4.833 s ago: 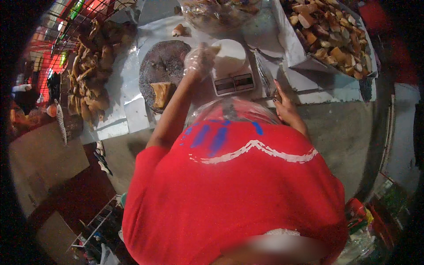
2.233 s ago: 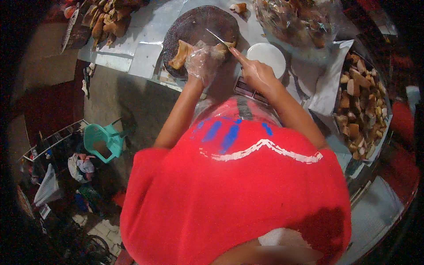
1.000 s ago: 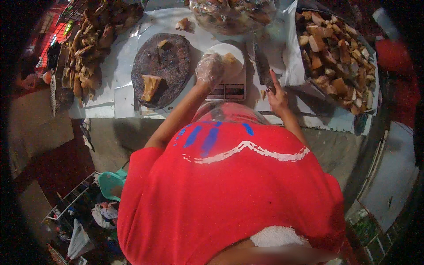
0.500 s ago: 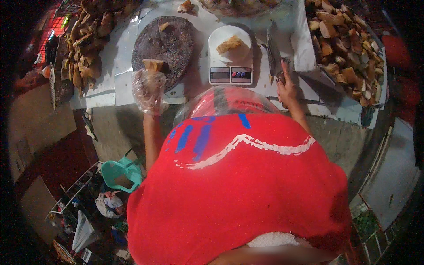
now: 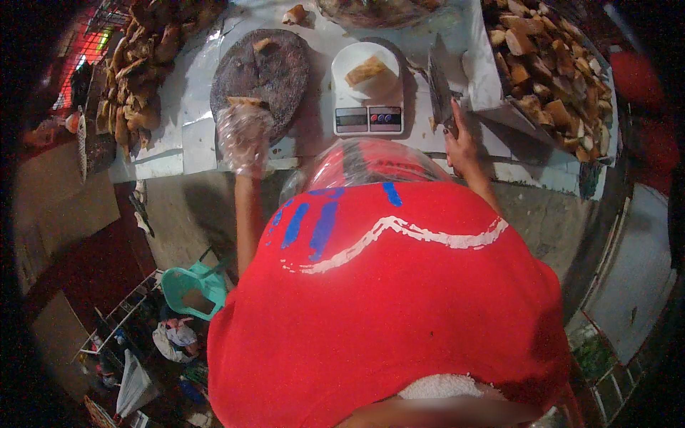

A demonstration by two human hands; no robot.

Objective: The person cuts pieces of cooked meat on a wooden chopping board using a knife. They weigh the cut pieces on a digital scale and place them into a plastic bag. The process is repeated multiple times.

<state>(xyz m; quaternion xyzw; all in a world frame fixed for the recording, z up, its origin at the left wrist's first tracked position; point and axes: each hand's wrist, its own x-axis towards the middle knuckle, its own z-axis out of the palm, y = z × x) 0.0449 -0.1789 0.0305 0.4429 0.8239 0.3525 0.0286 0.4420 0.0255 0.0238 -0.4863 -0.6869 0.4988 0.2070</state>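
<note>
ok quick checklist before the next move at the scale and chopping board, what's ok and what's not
1. Piece on the scale: a tan food piece lies on the white plate of the scale: ok.
2. Scale reading: display too small to read: cannot tell.
3. Left hand, in a clear plastic glove, is at the near edge of the round chopping board, beside a cut piece; whether it grips that piece: cannot tell.
4. Right hand rests on the handle end of the cleaver, which lies flat on the table beside the scale: ok.
5. Tray of cut pieces sits apart, right of the cleaver: ok.
</note>
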